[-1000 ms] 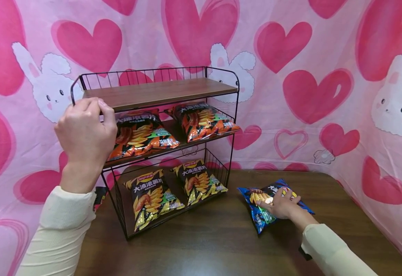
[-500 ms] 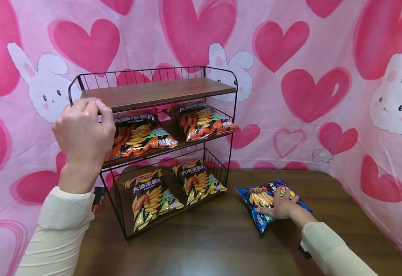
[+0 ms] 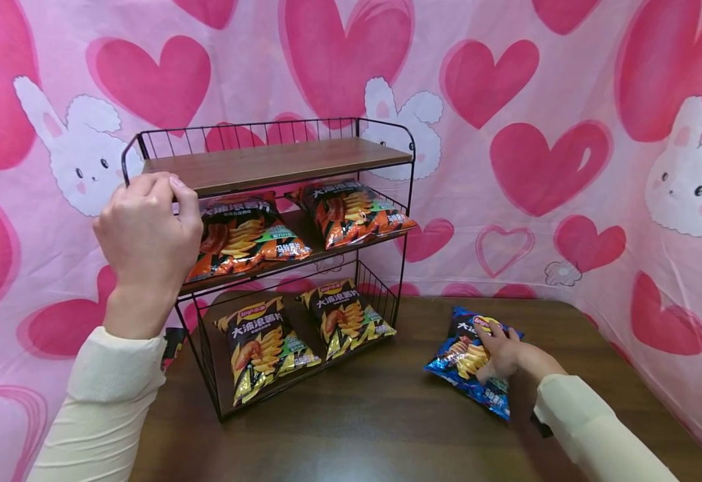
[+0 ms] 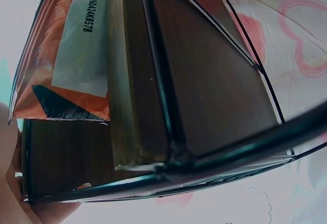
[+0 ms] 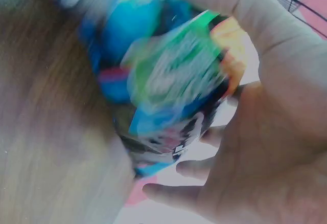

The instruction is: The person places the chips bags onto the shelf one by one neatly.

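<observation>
My left hand [image 3: 149, 234] grips the upper left corner of a black wire rack [image 3: 408, 201] with brown wooden shelves; its curled fingers hide that part of the frame. In the left wrist view only a bit of the hand [image 4: 13, 183] shows, beside the black frame. To the right of the rack, my right hand [image 3: 504, 351] holds a blue bag of chips [image 3: 468, 358] from above, thumb and spread fingers across its front. The right wrist view shows the bag [image 5: 173, 75] blurred, with the thumb above and the fingers along its edge.
Two orange chip bags [image 3: 242, 234] lie on the rack's middle shelf and two yellow ones [image 3: 266, 345] on the bottom shelf. The bare top shelf [image 3: 278, 161] has a wire rail. Pink heart-patterned cloth [image 3: 520, 167] hangs behind the wooden table [image 3: 351, 435].
The blue bag of chips has turned counterclockwise under my right hand, its logo end now pointing away. The right hand has shifted slightly right. My left hand stays on the rack.
</observation>
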`<state>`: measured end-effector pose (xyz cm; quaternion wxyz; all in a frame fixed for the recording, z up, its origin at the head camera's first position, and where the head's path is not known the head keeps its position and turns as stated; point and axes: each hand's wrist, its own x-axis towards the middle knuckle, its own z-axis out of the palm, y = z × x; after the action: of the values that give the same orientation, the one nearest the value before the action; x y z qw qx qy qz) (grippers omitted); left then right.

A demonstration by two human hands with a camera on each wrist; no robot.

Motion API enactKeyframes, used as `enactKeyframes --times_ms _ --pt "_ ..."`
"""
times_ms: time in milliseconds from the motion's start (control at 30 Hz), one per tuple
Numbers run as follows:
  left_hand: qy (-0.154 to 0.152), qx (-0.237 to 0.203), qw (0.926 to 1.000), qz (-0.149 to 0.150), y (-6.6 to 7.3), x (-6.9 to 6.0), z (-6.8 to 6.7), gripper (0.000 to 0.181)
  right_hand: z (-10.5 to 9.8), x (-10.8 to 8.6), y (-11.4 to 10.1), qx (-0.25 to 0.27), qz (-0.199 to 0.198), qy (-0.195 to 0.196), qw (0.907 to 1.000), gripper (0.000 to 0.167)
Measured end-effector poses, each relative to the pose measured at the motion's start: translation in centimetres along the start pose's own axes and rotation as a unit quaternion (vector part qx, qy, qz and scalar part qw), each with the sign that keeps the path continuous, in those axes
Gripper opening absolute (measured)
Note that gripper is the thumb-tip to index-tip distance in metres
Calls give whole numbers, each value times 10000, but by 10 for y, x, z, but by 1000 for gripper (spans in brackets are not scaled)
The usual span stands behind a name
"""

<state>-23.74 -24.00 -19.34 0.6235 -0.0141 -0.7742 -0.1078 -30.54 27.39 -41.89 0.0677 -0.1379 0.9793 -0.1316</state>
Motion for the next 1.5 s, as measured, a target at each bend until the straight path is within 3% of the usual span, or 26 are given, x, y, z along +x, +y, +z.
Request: enactKeyframes --times_ms 33,67,267,467,567,733,1000,1133,1500 --pt "-9 8 10000 -3 0 0 0 53 -13 7 -2 21 111 -549 9984 105" --pt "-16 18 10000 -6 0 0 0 54 -16 10 -1 4 154 -720 9973 109" --pt "-38 44 10000 -22 0 0 -1 54 -22 18 3 30 65 -1037 9946 111" --pt "2 19 10000 -9 0 0 0 53 -27 14 0 121 5 -666 9977 93" --pt "19 20 10000 -4 0 0 1 53 -32 10 -6 262 97 -336 9990 83" --pt "-29 50 10000 -8 0 0 0 53 -32 6 -19 490 269 -129 9984 69" --pt "-50 39 10000 -20 -1 -2 1 53 -3 5 -22 329 427 -232 9983 90" --pt "-47 16 10000 -21 0 -1 1 52 9 5 -21 143 524 -174 9984 92" --pt "-51 20 10000 -50 0 0 0 53 13 9 -11 -234 449 -147 9986 98"
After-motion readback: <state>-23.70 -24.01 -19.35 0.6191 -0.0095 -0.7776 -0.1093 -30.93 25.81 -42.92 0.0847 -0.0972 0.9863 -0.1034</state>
